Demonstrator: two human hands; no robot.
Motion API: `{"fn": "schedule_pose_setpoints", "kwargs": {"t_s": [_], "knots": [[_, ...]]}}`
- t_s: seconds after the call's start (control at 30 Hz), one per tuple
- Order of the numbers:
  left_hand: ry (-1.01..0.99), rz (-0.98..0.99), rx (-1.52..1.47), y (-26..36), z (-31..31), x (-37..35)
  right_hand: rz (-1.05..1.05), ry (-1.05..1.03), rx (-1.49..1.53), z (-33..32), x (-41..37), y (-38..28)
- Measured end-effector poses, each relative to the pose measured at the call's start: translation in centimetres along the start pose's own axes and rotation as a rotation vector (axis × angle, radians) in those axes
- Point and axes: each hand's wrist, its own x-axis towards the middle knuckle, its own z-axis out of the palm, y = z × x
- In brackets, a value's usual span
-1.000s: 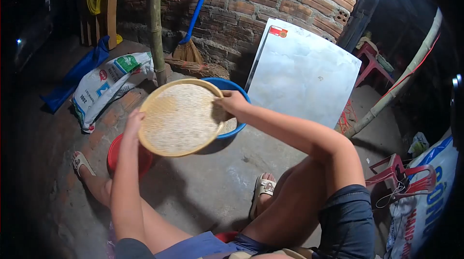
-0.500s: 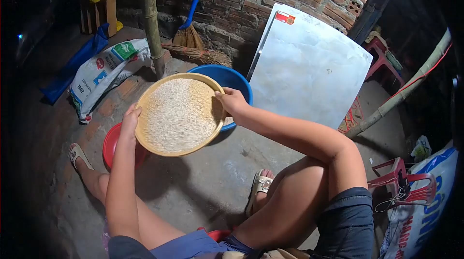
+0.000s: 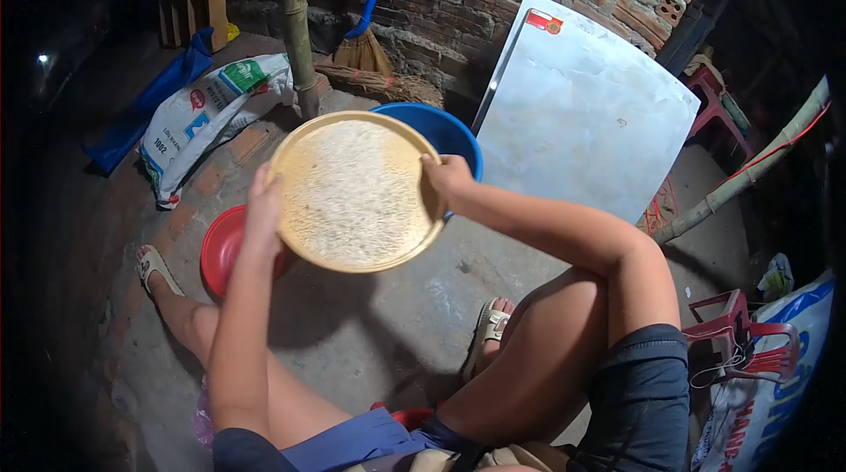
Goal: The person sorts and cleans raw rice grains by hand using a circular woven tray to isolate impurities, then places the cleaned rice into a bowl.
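Note:
Between my hands is a round, yellowish shallow tray (image 3: pixel 294 243), held up above the floor and filled with pale grain (image 3: pixel 357 194) that looks like rice. My left hand (image 3: pixel 263 212) grips its left rim, somewhat blurred. On the opposite rim, my right hand (image 3: pixel 448 181) is closed with the thumb over the edge. Behind the tray, partly hidden, stands a blue basin (image 3: pixel 454 133). A red basin (image 3: pixel 220 252) sits on the floor below my left hand, also partly covered.
A white printed sack (image 3: pixel 216 111) lies by a bamboo post (image 3: pixel 298 31). A straw broom (image 3: pixel 363 51) leans on the brick wall. To the right are a large pale panel (image 3: pixel 590 111), a slanted bamboo pole (image 3: pixel 749 181), a red plastic stool (image 3: pixel 727 331) and another sack (image 3: pixel 775 393).
The tray has shifted slightly right and up in view, along with the whole scene. Grain in it has spread and blurred, with more bare tray showing at the upper left.

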Motion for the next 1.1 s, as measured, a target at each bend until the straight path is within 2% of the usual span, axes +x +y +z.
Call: {"fn": "schedule_pose_setpoints", "kwargs": {"t_s": [0.03, 0.1, 0.17, 0.2, 0.27, 0.33, 0.4, 0.43, 0.47, 0.5, 0.6, 0.67, 0.73, 0.8, 0.87, 0.93, 0.97, 1.0, 1.07, 1.1], "knots": [[0.032, 0.061, 0.037, -0.4, 1.7, -0.8, 0.051, -0.017, 0.103, -0.7, 1.1, 0.8], [0.083, 0.129, 0.061, -0.6, 1.6, -0.8, 0.049, -0.029, 0.075, -1.7, 1.3, 0.3], [0.02, -0.107, 0.066, -0.9, -0.6, 0.7, 0.036, -0.051, 0.123, -1.1, 0.1, -1.0], [0.04, -0.118, 0.066, -1.5, -2.1, 1.7, 0.023, -0.073, 0.172, -0.4, -0.9, -1.7], [-0.065, -0.209, -0.028, -2.5, -4.9, 3.6, 0.018, -0.141, 0.09, 0.3, -1.7, -2.2], [-0.019, -0.187, -0.106, -2.2, -2.5, 1.7, -0.11, 0.043, -0.008, -0.3, -1.7, -1.7], [0.103, -0.1, -0.048, -0.9, 1.4, -1.5, -0.064, -0.032, -0.001, -2.1, 0.0, -0.3], [0.126, -0.113, 0.008, -0.8, 2.4, -2.2, -0.002, -0.128, 0.062, -3.0, 0.0, -0.4], [0.15, -0.127, 0.058, -0.8, 2.8, -2.7, 0.019, -0.131, 0.056, -3.5, -0.1, -0.2], [0.136, -0.154, 0.018, -2.2, 1.4, -1.3, -0.014, -0.111, 0.007, -3.1, 0.0, 0.1], [-0.136, -0.211, -0.074, -2.3, -4.1, 1.9, -0.158, -0.108, -0.012, -0.5, -1.3, -0.2], [-0.099, -0.158, -0.107, -1.3, -2.7, 0.9, -0.215, -0.069, -0.029, -0.6, -2.8, -1.6], [-0.067, -0.112, -0.108, 0.0, -0.2, -1.2, -0.232, 0.092, -0.139, -1.4, -1.0, -0.2], [0.131, -0.001, 0.057, 0.0, 3.4, -3.8, -0.098, -0.097, 0.083, -3.1, 0.4, 0.4], [0.068, -0.01, 0.033, -1.4, 2.3, -2.5, -0.117, -0.066, 0.039, -3.6, 0.3, 0.6], [-0.084, -0.225, -0.19, -3.3, -2.4, 1.0, -0.077, -0.055, -0.072, -2.1, -1.9, -1.3], [-0.091, -0.309, -0.223, -4.8, -4.9, 2.9, -0.047, -0.121, -0.004, -1.1, -3.3, -2.1], [-0.087, -0.302, -0.235, -4.4, -4.4, 2.6, -0.053, -0.083, -0.001, -0.3, -3.7, -1.7], [-0.086, -0.201, -0.256, -1.9, -2.2, 0.5, -0.181, 0.066, -0.178, -0.8, -1.5, 0.5], [-0.018, -0.111, -0.238, -0.7, 0.5, -1.7, -0.142, 0.012, -0.121, -1.7, -0.8, 0.7]]}}
